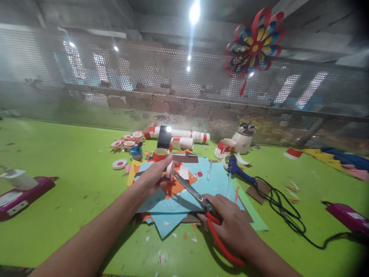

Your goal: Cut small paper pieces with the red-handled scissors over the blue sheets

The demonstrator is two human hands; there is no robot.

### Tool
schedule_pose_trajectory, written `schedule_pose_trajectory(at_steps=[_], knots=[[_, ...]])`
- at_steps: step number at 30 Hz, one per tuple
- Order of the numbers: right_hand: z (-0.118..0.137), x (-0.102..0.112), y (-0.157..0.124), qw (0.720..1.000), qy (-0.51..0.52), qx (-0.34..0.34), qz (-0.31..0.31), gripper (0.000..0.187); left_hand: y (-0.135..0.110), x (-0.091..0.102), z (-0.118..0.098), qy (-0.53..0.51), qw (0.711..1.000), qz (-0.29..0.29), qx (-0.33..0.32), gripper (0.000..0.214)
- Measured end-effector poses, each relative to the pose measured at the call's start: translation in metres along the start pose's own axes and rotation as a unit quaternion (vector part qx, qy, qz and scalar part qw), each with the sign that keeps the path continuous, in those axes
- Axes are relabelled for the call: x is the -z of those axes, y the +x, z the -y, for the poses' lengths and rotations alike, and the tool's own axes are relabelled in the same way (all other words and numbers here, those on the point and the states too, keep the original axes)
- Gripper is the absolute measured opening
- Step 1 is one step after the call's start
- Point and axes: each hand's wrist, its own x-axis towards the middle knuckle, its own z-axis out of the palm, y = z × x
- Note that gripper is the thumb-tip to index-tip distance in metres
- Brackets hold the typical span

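Observation:
My left hand (pixel 157 173) pinches a small white paper piece with a red edge (pixel 170 170), which looks like a cut part of a paper cup. My right hand (pixel 226 217) is closed around red-handled scissors (pixel 188 187). The blade tips reach the paper piece right beside my left fingers; whether they touch it I cannot tell. Beneath both hands lie light blue sheets (pixel 219 192) with orange paper scraps (pixel 173 189) and a white scrap (pixel 183 172) on top.
A blue glue gun (pixel 240 171) with a black cable lies to the right. Stacked paper cups (pixel 226 148), a jug (pixel 243 137), and a phone (pixel 164 137) stand farther back. Round paper pieces (pixel 128 144) lie left. Purple power strips (pixel 25 196) flank the green table (pixel 86 169).

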Motion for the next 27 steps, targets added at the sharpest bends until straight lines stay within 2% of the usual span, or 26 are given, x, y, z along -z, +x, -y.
schedule_pose_trajectory(at_steps=[3,8,13,23,27], knots=[[-0.0007,0.0005,-0.0012,1.0,0.003,0.008,0.009,0.028,-0.0018,-0.0026,-0.0005,0.036,0.999,-0.018,0.025,0.042],[-0.0012,0.002,-0.0029,0.999,0.005,0.026,0.029,0.027,-0.0009,-0.0034,0.0005,0.061,0.997,0.011,0.037,0.048],[0.0014,0.0033,-0.0027,0.999,0.0,0.023,0.044,0.022,0.0032,0.0008,0.0043,0.082,0.996,0.001,0.042,0.047],[-0.0001,0.0027,-0.0023,0.998,-0.003,0.014,0.063,0.027,0.004,0.0041,0.0079,0.114,0.993,0.015,0.036,0.048],[0.0005,0.0032,-0.0027,0.997,-0.011,0.006,0.072,0.034,0.0024,0.0018,0.0061,0.128,0.991,0.001,0.037,0.049]])
